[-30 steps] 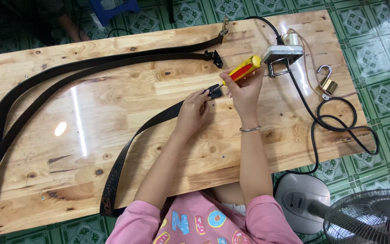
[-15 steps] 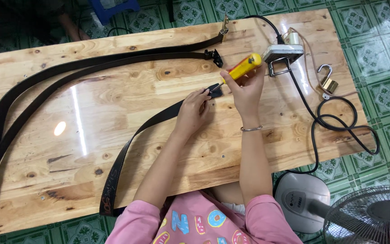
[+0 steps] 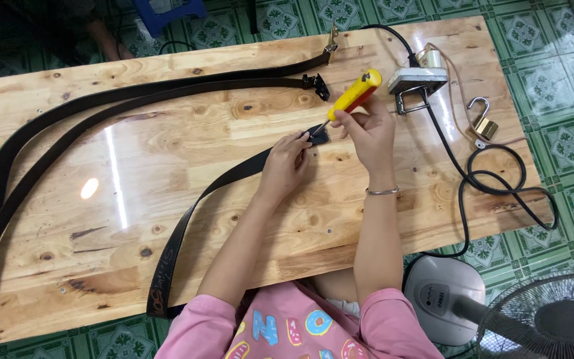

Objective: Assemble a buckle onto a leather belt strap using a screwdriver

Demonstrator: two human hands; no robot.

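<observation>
The wooden table was the landmark. Across its far side ran two long dark belts, ends near the far right; a third black belt ran from the near edge up to the table's middle, where its end sat under the hands.

The belt looked limp and light but tough along its length, likely to slide on the glossy top, so pinning it flat close to the end seemed the sound hold. The left hand did just that, fingers pressed down on the belt end. The right hand was closed around a yellow-handled screwdriver, its tip angled down onto the belt end.

Toward the table's right end lay a small metal device with a black cable looping off the edge, and a brass padlock. None crowded the hands. Below the near right corner stood a fan.
</observation>
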